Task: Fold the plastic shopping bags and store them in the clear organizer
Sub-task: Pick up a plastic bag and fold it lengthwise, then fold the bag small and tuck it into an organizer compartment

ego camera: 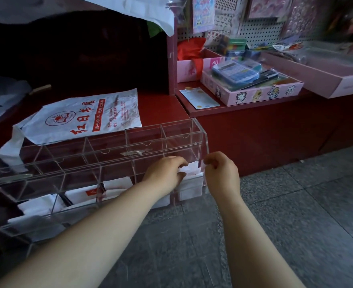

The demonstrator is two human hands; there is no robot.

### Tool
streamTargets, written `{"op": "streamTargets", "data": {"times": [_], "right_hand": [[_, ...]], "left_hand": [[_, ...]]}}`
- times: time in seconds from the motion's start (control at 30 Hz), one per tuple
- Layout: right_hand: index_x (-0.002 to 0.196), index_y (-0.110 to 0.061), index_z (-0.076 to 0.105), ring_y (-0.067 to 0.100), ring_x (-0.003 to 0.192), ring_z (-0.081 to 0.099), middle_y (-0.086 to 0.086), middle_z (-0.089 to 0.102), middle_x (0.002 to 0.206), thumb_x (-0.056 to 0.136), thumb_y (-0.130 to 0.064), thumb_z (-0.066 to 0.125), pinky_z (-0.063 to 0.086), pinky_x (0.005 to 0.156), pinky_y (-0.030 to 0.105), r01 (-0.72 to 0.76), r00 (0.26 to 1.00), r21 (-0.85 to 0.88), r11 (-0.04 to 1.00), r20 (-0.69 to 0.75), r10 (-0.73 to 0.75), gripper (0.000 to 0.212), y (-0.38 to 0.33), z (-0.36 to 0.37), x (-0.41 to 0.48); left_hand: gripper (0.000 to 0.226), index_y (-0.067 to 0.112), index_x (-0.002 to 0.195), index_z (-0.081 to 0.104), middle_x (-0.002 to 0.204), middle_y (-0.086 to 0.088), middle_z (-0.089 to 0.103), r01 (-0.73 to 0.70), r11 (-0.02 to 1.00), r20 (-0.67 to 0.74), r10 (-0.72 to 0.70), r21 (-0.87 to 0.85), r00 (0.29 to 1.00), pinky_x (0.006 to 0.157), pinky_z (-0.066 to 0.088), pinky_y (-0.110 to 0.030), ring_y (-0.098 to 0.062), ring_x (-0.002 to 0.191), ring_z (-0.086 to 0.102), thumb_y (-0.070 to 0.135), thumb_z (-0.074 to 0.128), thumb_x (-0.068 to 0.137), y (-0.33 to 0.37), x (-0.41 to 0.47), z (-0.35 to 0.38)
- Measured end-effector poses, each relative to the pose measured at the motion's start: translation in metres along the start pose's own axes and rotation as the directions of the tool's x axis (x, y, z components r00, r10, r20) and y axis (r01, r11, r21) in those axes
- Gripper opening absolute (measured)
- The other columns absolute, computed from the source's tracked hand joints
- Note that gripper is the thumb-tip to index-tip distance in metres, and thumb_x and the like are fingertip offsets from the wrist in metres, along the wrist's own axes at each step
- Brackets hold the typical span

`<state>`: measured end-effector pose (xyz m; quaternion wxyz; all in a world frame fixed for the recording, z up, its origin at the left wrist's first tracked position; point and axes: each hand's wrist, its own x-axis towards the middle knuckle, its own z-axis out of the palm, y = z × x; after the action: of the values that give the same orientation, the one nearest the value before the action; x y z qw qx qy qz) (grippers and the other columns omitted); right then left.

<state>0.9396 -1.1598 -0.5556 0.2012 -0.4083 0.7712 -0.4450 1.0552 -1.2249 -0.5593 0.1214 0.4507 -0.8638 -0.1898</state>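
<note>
A clear acrylic organizer (109,146) with several compartments stands at the front of the red counter (161,104). Folded white bags lie in its lower front compartments (117,186). At the rightmost front compartment, my left hand (165,173) pinches a folded white bag (189,170) with curled fingers. My right hand (221,173) hovers just right of it at the organizer's right end, fingers curled; whether it touches the bag I cannot tell. A flat white shopping bag with red print (84,117) lies unfolded on the counter behind the organizer.
To the right, a lower red shelf carries pink boxes (254,94) with calculators (235,73) and stationery, plus a card (199,98). A pegboard with hanging packets (254,23) rises behind. More white plastic sits at far left (3,94). Grey stone floor (296,204) lies below.
</note>
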Motion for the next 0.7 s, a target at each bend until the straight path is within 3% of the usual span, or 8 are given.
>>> {"op": "streamTargets", "data": {"times": [0.17,0.27,0.37,0.43,0.57,0.7], "right_hand": [[0.097,-0.010,0.063,0.010,0.059,0.046,-0.004,0.056,0.083,0.088,-0.002,0.043,0.032,0.047,0.016,0.064,0.998,-0.001,0.998,0.015,-0.064,0.023,0.001,0.004,-0.001],[0.099,-0.010,0.064,0.006,0.055,0.047,-0.009,0.054,0.075,0.089,-0.006,0.047,0.036,0.049,0.015,0.126,0.991,0.015,0.992,0.029,-0.127,0.019,-0.004,0.009,-0.006],[0.093,-0.011,0.063,0.013,0.061,0.051,-0.003,0.056,0.072,0.089,-0.006,0.051,0.041,0.056,0.024,0.222,0.973,0.030,0.975,0.066,-0.223,0.014,-0.013,0.017,-0.017],[0.090,-0.012,0.063,0.006,0.058,0.051,-0.004,0.058,0.071,0.088,-0.007,0.054,0.039,0.054,0.015,0.282,0.953,0.065,0.957,0.096,-0.287,0.011,-0.021,0.024,-0.027],[0.089,-0.015,0.063,0.001,0.063,0.052,-0.014,0.054,0.071,0.084,-0.002,0.059,0.040,0.061,0.011,0.381,0.917,0.136,0.915,0.074,-0.393,0.014,-0.050,0.035,-0.039],[0.098,-0.006,0.065,0.016,0.086,0.051,-0.010,0.054,0.081,0.083,-0.005,0.061,0.038,0.075,0.023,0.533,0.845,-0.044,0.845,0.081,-0.529,0.016,-0.084,0.052,-0.028]], "left_hand": [[0.024,0.019,0.106,0.066,0.107,0.009,0.063,-0.062,0.995,-0.144,0.051,-0.076,0.988,0.086,0.044,-0.024,-0.009,0.104,0.055,0.030,0.053,0.090,-0.017,-0.040,-0.015],[0.051,0.017,0.090,0.071,0.088,0.013,0.064,-0.091,0.988,-0.236,0.060,-0.124,0.970,0.075,0.043,-0.021,-0.002,0.088,0.056,0.053,0.037,0.079,-0.038,-0.069,-0.031],[0.053,0.007,0.078,0.072,0.079,-0.001,0.070,-0.156,0.985,-0.371,0.118,-0.073,0.921,0.071,0.042,-0.020,-0.007,0.088,0.052,0.043,0.033,0.082,-0.062,-0.089,-0.050],[0.045,0.003,0.076,0.071,0.076,-0.005,0.070,-0.157,0.988,-0.476,0.141,0.007,0.868,0.076,0.038,-0.018,-0.009,0.086,0.052,0.031,0.037,0.085,-0.077,-0.100,-0.066],[0.042,0.001,0.091,0.071,0.093,-0.012,0.070,-0.034,0.984,-0.577,0.130,0.174,0.806,0.089,0.036,-0.022,-0.013,0.096,0.053,0.030,0.042,0.084,-0.117,-0.119,-0.090],[0.072,0.003,0.126,0.053,0.132,-0.019,0.051,0.262,0.946,-0.521,-0.130,0.189,0.844,0.105,0.024,-0.046,-0.037,0.122,0.048,0.055,0.032,0.081,-0.152,-0.126,-0.090]]}}
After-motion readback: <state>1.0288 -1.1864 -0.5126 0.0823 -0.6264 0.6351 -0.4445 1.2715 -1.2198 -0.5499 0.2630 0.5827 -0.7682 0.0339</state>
